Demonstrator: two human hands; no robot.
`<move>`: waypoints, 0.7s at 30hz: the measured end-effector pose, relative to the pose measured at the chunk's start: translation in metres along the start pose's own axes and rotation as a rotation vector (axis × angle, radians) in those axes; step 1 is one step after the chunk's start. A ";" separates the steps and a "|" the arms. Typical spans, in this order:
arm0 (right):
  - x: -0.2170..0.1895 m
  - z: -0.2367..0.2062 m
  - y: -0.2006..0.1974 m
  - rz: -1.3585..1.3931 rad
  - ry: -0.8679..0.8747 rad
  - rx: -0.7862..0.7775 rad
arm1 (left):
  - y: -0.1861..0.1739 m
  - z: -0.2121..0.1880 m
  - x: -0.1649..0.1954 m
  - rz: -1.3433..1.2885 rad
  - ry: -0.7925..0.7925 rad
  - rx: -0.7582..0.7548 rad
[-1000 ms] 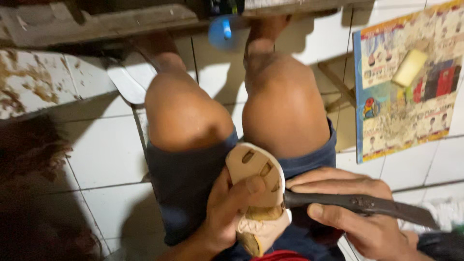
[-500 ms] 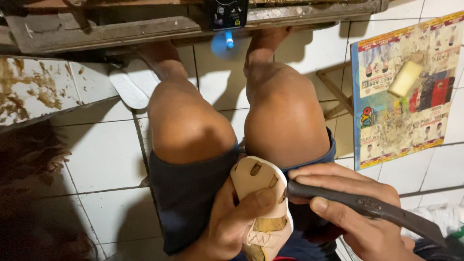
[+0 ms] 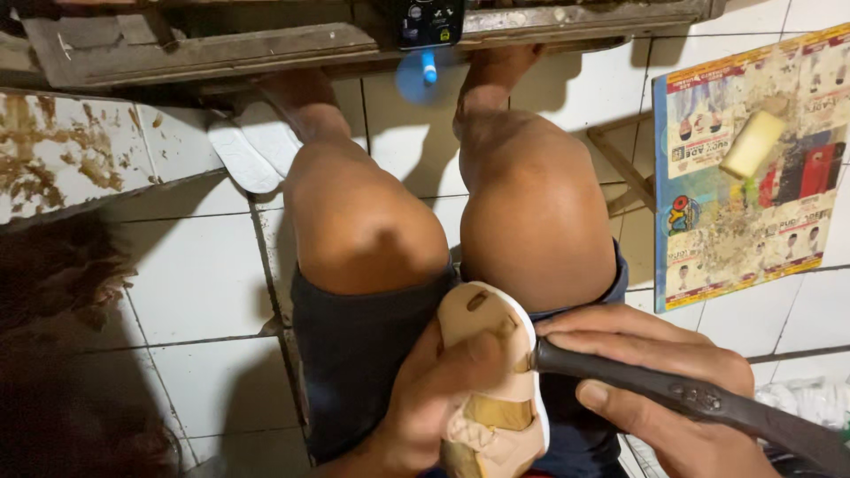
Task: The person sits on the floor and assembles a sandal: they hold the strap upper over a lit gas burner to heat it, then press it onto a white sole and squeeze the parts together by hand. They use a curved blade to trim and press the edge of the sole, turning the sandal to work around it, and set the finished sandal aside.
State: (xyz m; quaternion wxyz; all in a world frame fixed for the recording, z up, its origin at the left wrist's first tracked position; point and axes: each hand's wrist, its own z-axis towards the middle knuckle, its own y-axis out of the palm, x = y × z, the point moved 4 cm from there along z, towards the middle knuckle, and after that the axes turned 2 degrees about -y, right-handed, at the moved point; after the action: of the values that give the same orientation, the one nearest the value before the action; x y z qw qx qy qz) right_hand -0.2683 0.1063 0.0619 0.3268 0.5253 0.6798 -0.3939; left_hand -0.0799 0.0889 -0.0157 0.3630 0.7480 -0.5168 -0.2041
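- Sandal (image 3: 491, 381), beige with a white sole edge, stands tilted on the person's lap, just below the right knee (image 3: 536, 212); its toe end points up toward the knees and its lower end runs off the bottom of the view.
- Left hand (image 3: 425, 403) is closed round the sandal from the left, the thumb pressed across its upper face, fingers hidden behind it.
- Right hand (image 3: 660, 381) is wrapped firmly round a dark tool handle (image 3: 699, 398); the handle's front end touches the sandal's right edge, and its far end leaves the view at the lower right corner. The working tip is hidden at the sandal, so its kind cannot be told.
- Both hands sit close together over dark shorts (image 3: 363, 354), with little free room between them and the knees.
- White tiled floor (image 3: 195, 283) lies open to the left of the left knee (image 3: 363, 221), stained brown toward the far left.
- Printed paper sheet (image 3: 744, 168) lies on the floor to the right, well apart from the hands, with a pale yellow block (image 3: 753, 143) on it.
- Wooden table (image 3: 221, 40) edge crosses the top, above the feet, beside a white sole (image 3: 243, 150).
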 end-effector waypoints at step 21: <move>0.004 0.031 -0.027 0.273 -0.048 -0.261 | 0.021 -0.008 0.023 0.255 -0.122 -0.028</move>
State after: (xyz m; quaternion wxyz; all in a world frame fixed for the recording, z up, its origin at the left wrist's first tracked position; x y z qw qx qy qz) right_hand -0.2943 0.0770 0.0492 0.4589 0.5562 0.6394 -0.2668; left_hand -0.0788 0.0659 0.0074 0.3640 0.6574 -0.6259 -0.2086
